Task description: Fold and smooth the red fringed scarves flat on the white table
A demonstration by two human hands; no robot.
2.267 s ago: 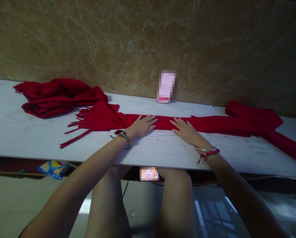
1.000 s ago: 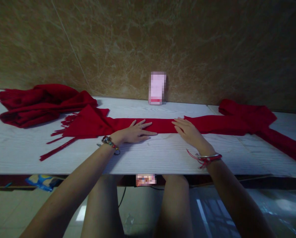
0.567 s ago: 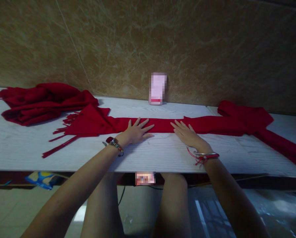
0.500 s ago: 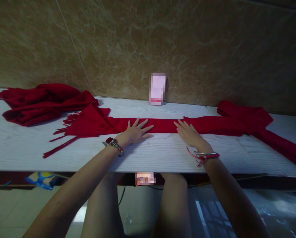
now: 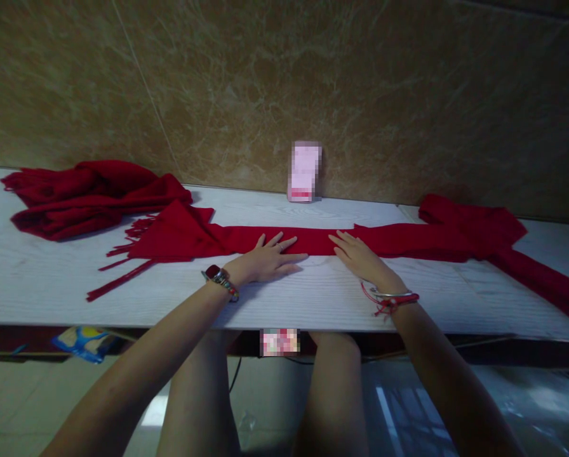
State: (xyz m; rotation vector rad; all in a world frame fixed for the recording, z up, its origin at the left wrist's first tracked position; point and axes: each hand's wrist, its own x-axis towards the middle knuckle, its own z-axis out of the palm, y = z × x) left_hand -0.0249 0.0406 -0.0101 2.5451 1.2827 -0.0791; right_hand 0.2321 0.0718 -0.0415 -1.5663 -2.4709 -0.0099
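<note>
A long red scarf lies across the white wood-grain tabletop, flattened into a narrow band in the middle. Its left end fans out into a fringe, and at the right it is folded over, with a tail running off toward the front right. My left hand rests on the band's lower edge, fingers spread. To its right, my right hand lies flat on the same band with fingers extended. Bare scarf shows between the two hands, and neither hand grips it.
Bunched red fringed cloth lies at the back left. A pink blurred-out upright object leans by the brown marbled wall. Below the table edge are a blue and yellow packet and another blurred-out item.
My left hand has slid a little to the right along the band, and my right hand slightly to the left, so they are closer together. The scarf looks nearly the same.
</note>
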